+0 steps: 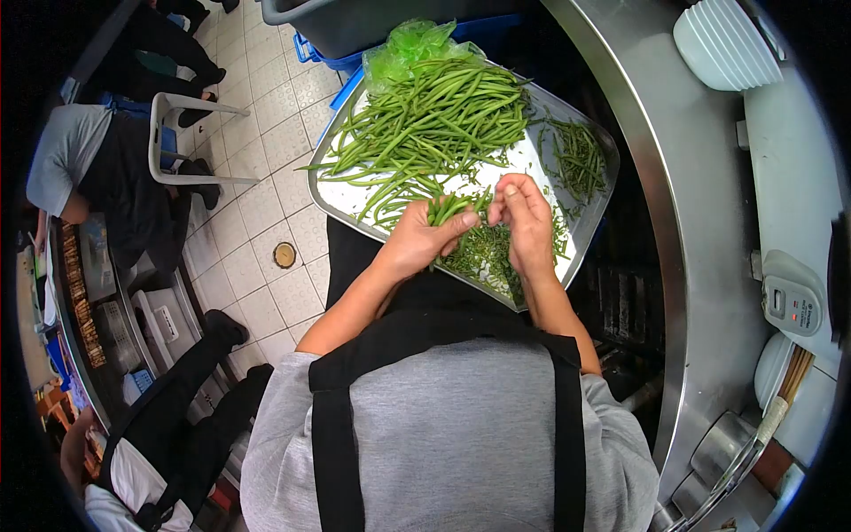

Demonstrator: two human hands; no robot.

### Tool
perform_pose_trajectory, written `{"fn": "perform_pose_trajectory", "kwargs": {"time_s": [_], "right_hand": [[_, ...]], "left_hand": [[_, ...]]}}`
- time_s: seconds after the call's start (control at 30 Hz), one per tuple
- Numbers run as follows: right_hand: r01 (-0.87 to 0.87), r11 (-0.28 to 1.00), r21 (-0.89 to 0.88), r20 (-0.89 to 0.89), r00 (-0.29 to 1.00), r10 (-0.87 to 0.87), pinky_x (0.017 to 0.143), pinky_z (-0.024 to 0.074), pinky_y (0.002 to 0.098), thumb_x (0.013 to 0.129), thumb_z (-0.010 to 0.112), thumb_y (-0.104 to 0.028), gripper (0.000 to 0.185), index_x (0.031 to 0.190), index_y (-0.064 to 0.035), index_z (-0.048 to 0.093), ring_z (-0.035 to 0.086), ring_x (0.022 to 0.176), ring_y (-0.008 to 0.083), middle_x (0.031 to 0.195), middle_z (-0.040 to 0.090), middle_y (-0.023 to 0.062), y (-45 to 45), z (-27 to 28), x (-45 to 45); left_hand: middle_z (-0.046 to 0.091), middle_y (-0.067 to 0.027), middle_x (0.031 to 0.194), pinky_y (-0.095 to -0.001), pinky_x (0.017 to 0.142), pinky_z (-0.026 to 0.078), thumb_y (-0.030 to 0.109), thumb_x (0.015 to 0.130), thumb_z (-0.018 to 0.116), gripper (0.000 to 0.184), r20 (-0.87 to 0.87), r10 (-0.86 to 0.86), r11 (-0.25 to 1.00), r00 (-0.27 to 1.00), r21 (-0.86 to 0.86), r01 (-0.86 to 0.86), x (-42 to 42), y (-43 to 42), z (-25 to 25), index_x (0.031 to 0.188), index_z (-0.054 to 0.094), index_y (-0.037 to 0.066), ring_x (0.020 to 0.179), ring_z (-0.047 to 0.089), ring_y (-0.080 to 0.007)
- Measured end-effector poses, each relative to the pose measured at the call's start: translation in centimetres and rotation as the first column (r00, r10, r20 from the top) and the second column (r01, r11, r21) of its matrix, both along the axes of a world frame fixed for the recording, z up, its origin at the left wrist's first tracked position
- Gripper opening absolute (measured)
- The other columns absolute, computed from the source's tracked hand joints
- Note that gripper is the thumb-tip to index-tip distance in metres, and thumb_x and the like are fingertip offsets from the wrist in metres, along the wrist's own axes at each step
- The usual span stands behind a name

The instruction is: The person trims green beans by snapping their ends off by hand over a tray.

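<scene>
My left hand (418, 238) is closed round a small bunch of green beans (449, 209), with the thumb lying over them. Close beside it, my right hand (526, 226) has its thumb and fingertips pinched together at the bean ends. Whether anything sits in that pinch is too small to make out. Both hands are over a metal tray (581, 238) with a white bottom. A big heap of long green beans (443, 115) fills its far side, and a smaller pile of beans (578, 158) lies at the right. Short green bits (483, 257) cover the near corner below my hands.
A green plastic bag (417, 55) lies behind the heap, before a grey bin (355, 27). To my right runs a steel counter (647, 106) with stacked white bowls (722, 44). Co-workers (133, 177) and a plastic stool (160, 133) are on the left, on tiled floor.
</scene>
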State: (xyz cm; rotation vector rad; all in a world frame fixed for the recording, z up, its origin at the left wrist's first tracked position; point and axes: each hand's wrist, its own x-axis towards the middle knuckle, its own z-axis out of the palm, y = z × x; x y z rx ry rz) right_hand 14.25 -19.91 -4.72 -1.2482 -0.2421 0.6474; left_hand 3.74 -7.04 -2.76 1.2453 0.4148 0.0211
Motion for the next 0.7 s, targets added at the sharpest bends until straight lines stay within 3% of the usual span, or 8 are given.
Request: {"fn": "perform_pose_trajectory", "kwargs": {"time_s": [0.1, 0.2, 0.23, 0.27, 0.37, 0.4, 0.5, 0.7], "right_hand": [[0.038, 0.979, -0.2, 0.262, 0.965, 0.016, 0.058, 0.0401, 0.0213, 0.096, 0.046, -0.012, 0.014, 0.097, -0.0026, 0.056, 0.048, 0.063, 0.0066, 0.071, 0.051, 0.0, -1.1, -0.6, 1.6], [-0.2, 0.915, -0.349, 0.247, 0.923, 0.296, 0.061, 0.0424, 0.0214, 0.093, 0.05, -0.008, 0.014, 0.097, -0.0028, 0.062, 0.051, 0.066, 0.0074, 0.079, 0.055, 0.0008, -1.9, 0.6, 0.9], [-0.276, 0.876, -0.396, 0.248, 0.886, 0.391, 0.062, 0.043, 0.0214, 0.092, 0.051, -0.007, 0.014, 0.097, -0.0027, 0.064, 0.051, 0.068, 0.0076, 0.082, 0.056, 0.0013, -2.1, 0.9, 0.7], [-0.328, 0.872, -0.364, 0.422, 0.777, 0.468, 0.066, 0.0451, 0.0248, 0.09, 0.055, -0.007, 0.015, 0.1, -0.0014, 0.065, 0.054, 0.071, 0.0108, 0.088, 0.058, 0.0046, -2.2, 0.6, 0.6], [-0.356, 0.831, -0.427, 0.513, 0.662, 0.547, 0.068, 0.046, 0.0286, 0.088, 0.058, -0.008, 0.017, 0.102, 0.0009, 0.064, 0.055, 0.074, 0.0147, 0.091, 0.058, 0.0083, -1.9, 0.9, -0.6], [-0.331, 0.844, -0.423, 0.52, 0.673, 0.525, 0.067, 0.0455, 0.0302, 0.087, 0.06, -0.011, 0.018, 0.099, 0.0016, 0.064, 0.055, 0.072, 0.0177, 0.086, 0.057, 0.0081, -1.8, 0.6, -1.0], [-0.379, 0.743, -0.552, 0.374, 0.683, 0.627, 0.064, 0.0443, 0.028, 0.089, 0.059, -0.012, 0.016, 0.095, 0.0008, 0.065, 0.054, 0.069, 0.015, 0.083, 0.057, 0.0058, -2.0, 1.1, -0.7], [-0.381, 0.813, -0.44, 0.246, 0.82, 0.517, 0.057, 0.0412, 0.0269, 0.089, 0.06, -0.017, 0.017, 0.091, -0.0006, 0.065, 0.051, 0.062, 0.0115, 0.076, 0.057, 0.0038, -2.4, 0.5, -0.3]], "left_hand": [[0.049, 0.0022, 0.059, -0.0211, 0.044, 0.033, 0.022, 0.092, 0.06, 0.021, 0.001, 0.041, 0.993, 0.999, -0.108, -0.04, -0.8, 0.0, 0.0, 0.088, 0.063, 0.002, 0.047, 0.042, -0.0051], [0.049, 0.0018, 0.059, -0.0213, 0.044, 0.033, 0.022, 0.092, 0.06, 0.023, -0.024, 0.13, 0.972, 0.991, -0.192, -0.132, -0.8, 0.9, -0.3, 0.09, 0.063, 0.0, 0.048, 0.044, -0.0061], [0.049, 0.0017, 0.059, -0.0214, 0.044, 0.034, 0.022, 0.092, 0.06, 0.023, -0.018, 0.161, 0.965, 0.987, -0.209, -0.161, -0.6, 1.0, -0.3, 0.091, 0.063, 0.0, 0.048, 0.044, -0.0063], [0.048, 0.0016, 0.059, -0.0215, 0.044, 0.034, 0.022, 0.092, 0.06, 0.023, -0.015, 0.193, 0.956, 0.981, -0.224, -0.191, -0.5, 1.2, -0.3, 0.091, 0.063, -0.001, 0.049, 0.044, -0.0065], [0.049, 0.0008, 0.061, -0.0217, 0.045, 0.034, 0.024, 0.091, 0.06, 0.026, -0.011, 0.257, 0.934, 0.966, -0.252, -0.252, -0.5, 1.2, -0.6, 0.094, 0.062, -0.001, 0.049, 0.045, -0.0071], [0.05, 0.0006, 0.061, -0.0217, 0.045, 0.034, 0.024, 0.091, 0.06, 0.026, -0.006, 0.263, 0.93, 0.965, -0.266, -0.255, -0.6, 1.2, -0.7, 0.095, 0.062, -0.001, 0.049, 0.045, -0.0071], [0.051, -0.0002, 0.062, -0.0213, 0.045, 0.035, 0.025, 0.091, 0.06, 0.026, -0.004, 0.286, 0.912, 0.958, -0.307, -0.274, -0.7, 1.1, -0.7, 0.097, 0.061, -0.001, 0.049, 0.045, -0.0071], [0.056, -0.0024, 0.068, -0.0197, 0.045, 0.036, 0.027, 0.091, 0.059, 0.027, 0.039, 0.335, 0.899, 0.941, -0.314, -0.307, -0.8, 1.0, -0.5, 0.099, 0.06, 0.001, 0.052, 0.048, -0.007]]}}
